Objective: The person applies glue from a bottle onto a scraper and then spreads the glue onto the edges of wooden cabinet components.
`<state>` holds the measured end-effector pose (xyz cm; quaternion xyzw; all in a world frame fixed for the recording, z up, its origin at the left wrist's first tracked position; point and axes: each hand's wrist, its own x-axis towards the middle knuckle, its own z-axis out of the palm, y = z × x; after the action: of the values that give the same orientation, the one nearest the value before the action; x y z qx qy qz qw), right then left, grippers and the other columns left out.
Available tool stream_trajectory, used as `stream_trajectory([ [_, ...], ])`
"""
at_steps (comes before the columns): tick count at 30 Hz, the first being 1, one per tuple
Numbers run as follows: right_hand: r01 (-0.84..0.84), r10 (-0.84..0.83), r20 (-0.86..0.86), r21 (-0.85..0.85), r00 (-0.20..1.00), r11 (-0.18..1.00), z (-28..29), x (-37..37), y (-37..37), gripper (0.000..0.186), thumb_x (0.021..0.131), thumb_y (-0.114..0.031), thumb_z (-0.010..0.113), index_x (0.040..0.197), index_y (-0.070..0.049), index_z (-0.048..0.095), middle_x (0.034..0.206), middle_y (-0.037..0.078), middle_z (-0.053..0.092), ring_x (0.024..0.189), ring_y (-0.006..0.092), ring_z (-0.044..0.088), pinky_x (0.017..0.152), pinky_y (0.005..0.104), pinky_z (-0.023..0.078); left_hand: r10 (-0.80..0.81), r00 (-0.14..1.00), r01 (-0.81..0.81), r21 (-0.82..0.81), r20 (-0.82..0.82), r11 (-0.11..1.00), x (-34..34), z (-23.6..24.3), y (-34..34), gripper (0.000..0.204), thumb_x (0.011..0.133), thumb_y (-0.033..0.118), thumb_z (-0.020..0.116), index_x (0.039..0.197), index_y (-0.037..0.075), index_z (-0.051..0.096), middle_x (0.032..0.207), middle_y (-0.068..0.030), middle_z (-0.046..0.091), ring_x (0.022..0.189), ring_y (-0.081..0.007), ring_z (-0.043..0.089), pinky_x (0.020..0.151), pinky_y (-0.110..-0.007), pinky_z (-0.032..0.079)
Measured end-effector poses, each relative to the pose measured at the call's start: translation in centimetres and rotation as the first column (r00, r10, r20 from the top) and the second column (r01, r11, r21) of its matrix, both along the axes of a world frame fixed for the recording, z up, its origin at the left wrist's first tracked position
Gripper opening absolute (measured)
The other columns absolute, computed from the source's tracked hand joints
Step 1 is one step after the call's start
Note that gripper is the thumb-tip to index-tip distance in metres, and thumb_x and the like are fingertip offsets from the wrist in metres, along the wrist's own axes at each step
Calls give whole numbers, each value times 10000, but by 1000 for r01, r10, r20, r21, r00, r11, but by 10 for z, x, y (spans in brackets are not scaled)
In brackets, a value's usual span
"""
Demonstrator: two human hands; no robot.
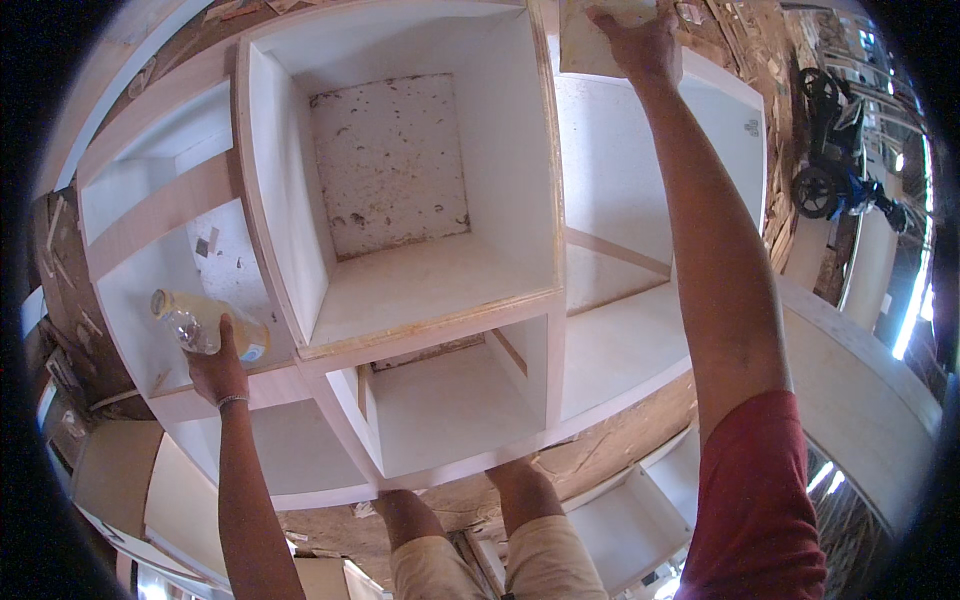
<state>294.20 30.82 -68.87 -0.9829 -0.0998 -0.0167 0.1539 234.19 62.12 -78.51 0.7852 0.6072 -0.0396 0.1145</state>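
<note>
My left hand (219, 368) is wrapped round a clear plastic bottle (190, 326) with yellowish contents in its lower part. The bottle lies tilted over the left compartment of a white cabinet frame (430, 350). At the far right, my right arm reaches to the top of the view, where my right hand (643, 45) grips a pale yellowish flat piece (592, 48). Its thumb-side finger stretches across that piece; the other fingertips are partly hidden. Whether it is stiff or soft, I cannot tell.
A deep box compartment (390, 165) with a stained back panel stands up in the middle of the cabinet. More white panels (625, 525) rest at the lower right. Wood scraps cover the brown floor (600, 460). A black and blue wheeled vehicle (835, 185) is at the far right.
</note>
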Motion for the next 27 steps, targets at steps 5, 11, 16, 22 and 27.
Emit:
stream_trajectory([
  [5,366,137,-589,650,796,666,25,-32,-26,708,925,-531,739,1305,31,536,944,103,636,775,188,625,647,320,549,-20,999,18,39,43,999,-18,-8,8,926,810,697,747,1410,12,574,1315,-212,687,1202,-384,663,1014,-489,513],
  [11,110,263,-451,648,853,754,60,-135,-47,509,1049,-259,610,1437,47,485,997,59,644,805,137,607,695,281,542,78,997,-79,-38,-29,996,-20,-8,10,854,786,682,778,1312,24,641,1211,-194,730,1109,-383,703,936,-486,553],
  [16,304,218,-531,723,819,620,100,-230,-6,574,1036,-213,598,1521,43,430,1231,141,671,1029,231,678,894,327,575,9,999,-10,37,47,999,-14,-4,5,734,785,620,789,1231,56,642,1125,-197,735,1042,-390,708,888,-502,562],
  [22,717,694,-498,696,519,-36,84,-266,11,487,1069,-219,477,1443,95,480,1354,223,599,1198,257,612,965,355,538,-24,996,21,34,90,999,-10,9,10,668,774,536,818,1217,81,611,1151,-184,726,1051,-387,702,904,-496,561],
  [27,807,799,-476,590,367,-20,25,-302,25,274,1054,-147,553,1285,-10,606,1091,93,649,984,162,654,798,290,600,41,993,-37,-38,115,999,0,19,2,673,771,532,819,1205,66,602,1140,-180,728,1050,-385,702,907,-497,564],
])
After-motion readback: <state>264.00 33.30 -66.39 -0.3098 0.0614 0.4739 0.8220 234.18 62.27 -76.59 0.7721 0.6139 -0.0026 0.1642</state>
